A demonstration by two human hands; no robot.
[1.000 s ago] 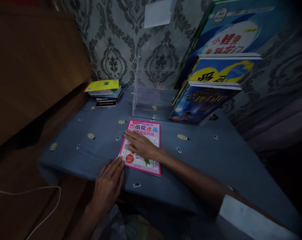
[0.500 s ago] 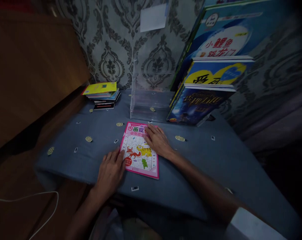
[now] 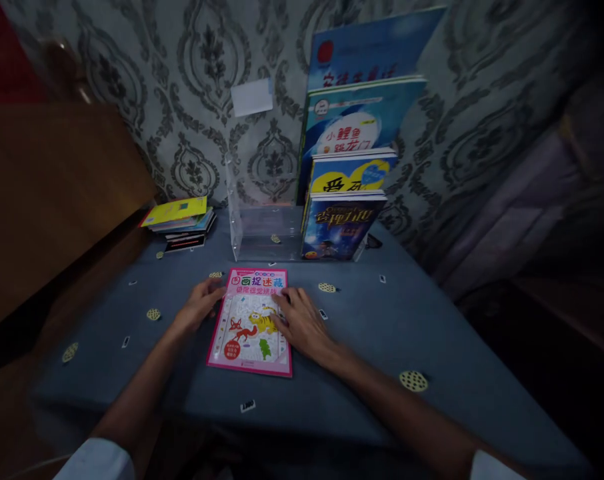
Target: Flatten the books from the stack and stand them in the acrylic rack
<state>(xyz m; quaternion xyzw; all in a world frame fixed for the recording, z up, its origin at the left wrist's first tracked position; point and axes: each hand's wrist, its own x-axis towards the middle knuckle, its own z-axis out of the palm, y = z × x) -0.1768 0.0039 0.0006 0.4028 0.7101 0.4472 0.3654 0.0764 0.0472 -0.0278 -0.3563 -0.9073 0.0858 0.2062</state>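
Pink book between left grip and right grip, both half-spread at its side edges, apparently without hold.

Free tablecloth beside right hand, upright books behind

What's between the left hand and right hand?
In the head view, a pink-bordered book lies on the blue tablecloth between them: the left hand at its left edge, the right hand over its right edge.

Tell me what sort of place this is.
Probably a reading corner in a home: children's books in a clear plastic rack, damask-patterned wallpaper, and a printed tablecloth under the pink book.
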